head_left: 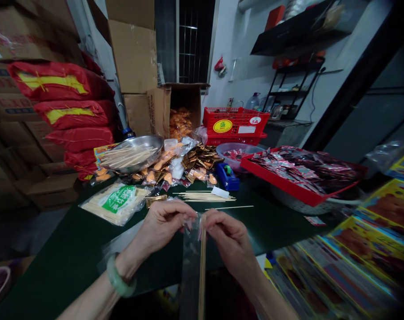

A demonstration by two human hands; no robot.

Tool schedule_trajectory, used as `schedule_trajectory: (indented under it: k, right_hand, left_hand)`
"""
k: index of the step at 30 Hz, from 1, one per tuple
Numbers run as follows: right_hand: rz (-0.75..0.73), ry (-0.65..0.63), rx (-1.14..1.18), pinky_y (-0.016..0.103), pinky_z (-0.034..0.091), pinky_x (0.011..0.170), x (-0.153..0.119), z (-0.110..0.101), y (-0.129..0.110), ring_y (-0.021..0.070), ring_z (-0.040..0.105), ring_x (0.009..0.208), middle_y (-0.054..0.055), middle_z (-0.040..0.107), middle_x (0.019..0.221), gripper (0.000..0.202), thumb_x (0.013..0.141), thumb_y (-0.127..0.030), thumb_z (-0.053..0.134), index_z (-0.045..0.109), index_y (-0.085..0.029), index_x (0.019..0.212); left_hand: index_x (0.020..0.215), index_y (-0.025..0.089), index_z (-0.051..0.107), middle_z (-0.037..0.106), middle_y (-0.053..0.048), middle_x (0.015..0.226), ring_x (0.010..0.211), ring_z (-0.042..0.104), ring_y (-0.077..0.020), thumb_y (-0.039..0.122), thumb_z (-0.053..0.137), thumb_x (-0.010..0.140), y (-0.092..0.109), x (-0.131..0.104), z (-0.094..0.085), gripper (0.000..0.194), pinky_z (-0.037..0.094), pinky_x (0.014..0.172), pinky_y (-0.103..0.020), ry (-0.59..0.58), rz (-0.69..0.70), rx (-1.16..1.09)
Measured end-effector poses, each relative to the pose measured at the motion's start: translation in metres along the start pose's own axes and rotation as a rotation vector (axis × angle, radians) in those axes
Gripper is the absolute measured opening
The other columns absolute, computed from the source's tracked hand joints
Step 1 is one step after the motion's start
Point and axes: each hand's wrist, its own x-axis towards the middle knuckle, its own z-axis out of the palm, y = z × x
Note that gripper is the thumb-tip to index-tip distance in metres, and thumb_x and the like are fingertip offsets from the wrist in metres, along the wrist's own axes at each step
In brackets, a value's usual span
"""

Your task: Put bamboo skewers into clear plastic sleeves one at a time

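My left hand (165, 218), with a pale green bangle on the wrist, pinches the top edge of a long, narrow transparent plastic bag (190, 266). Opposite it, my right hand (226, 233) is closed on the top ends of a few thin wooden sticks (202, 271), at the bag's right side. The sticks hang upright along the bag; whether they are inside it or in front I cannot tell. Just beyond my hands, loose sticks (202, 196) lie on the dark green table (65, 249). A small white slip (220, 192) rests on them.
Left stand a bag of sticks (117, 202) and a metal bowl (135, 153) of sticks. Wrapped orange pieces (162, 173) and a blue tape dispenser (227, 177) lie ahead. A red tray (278, 180) of sachets is right, above stacked yellow printed packages (355, 249).
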Motion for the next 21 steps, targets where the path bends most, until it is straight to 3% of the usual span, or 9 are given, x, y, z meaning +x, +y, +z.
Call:
schedule_trajectory:
  k: [8,12,16,18,21]
  right_hand:
    - [0.038,0.009,0.155,0.027,0.041,0.058,0.009,0.002,0.011,0.0132,0.053,0.063,0.001,0.056,0.067,0.019,0.071,-0.007,0.048,0.057,-0.018,0.058]
    - [0.145,0.171,0.296,0.021,0.033,0.043,0.009,-0.001,0.016,0.0072,0.042,0.044,-0.004,0.046,0.055,0.018,0.065,-0.010,0.049,0.043,-0.018,0.051]
    - [0.278,0.317,0.271,0.017,0.011,0.034,0.006,-0.013,0.010,0.0045,0.012,0.037,-0.011,0.020,0.045,0.017,0.076,-0.029,0.053,0.047,-0.020,0.063]
    - [0.284,0.307,0.145,0.018,0.009,0.035,0.005,-0.016,0.002,0.0051,0.011,0.039,-0.011,0.018,0.047,0.024,0.079,-0.043,0.053,0.052,-0.020,0.076]
    - [0.270,0.155,-0.074,0.019,0.013,0.038,0.009,-0.011,-0.012,0.0053,0.018,0.043,-0.009,0.025,0.050,0.039,0.071,-0.053,0.059,0.055,-0.016,0.084]
  left_hand:
    - [0.087,0.015,0.069,0.055,-0.008,0.085,0.067,0.053,-0.0136,0.029,0.047,0.083,0.008,-0.007,-0.015,0.027,0.045,0.062,-0.026,-0.180,0.054,0.143]
    - [0.076,0.013,0.067,0.054,-0.006,0.082,0.066,0.052,-0.0115,0.026,0.055,0.080,0.004,-0.008,-0.014,0.019,0.044,0.057,-0.022,-0.025,0.047,0.136]
    - [0.075,0.013,0.064,0.054,-0.002,0.082,0.065,0.054,-0.0094,0.017,0.067,0.070,-0.005,-0.004,-0.014,0.008,0.047,0.059,-0.021,0.084,0.041,-0.046]
    - [0.074,0.012,0.063,0.054,-0.001,0.079,0.063,0.055,-0.0085,0.016,0.067,0.069,-0.007,-0.002,-0.014,0.007,0.048,0.059,-0.020,0.073,0.021,-0.105]
    - [0.072,0.011,0.063,0.054,-0.001,0.078,0.060,0.055,-0.0079,0.017,0.068,0.069,-0.006,0.001,-0.012,0.008,0.048,0.058,-0.020,0.055,-0.005,-0.134]
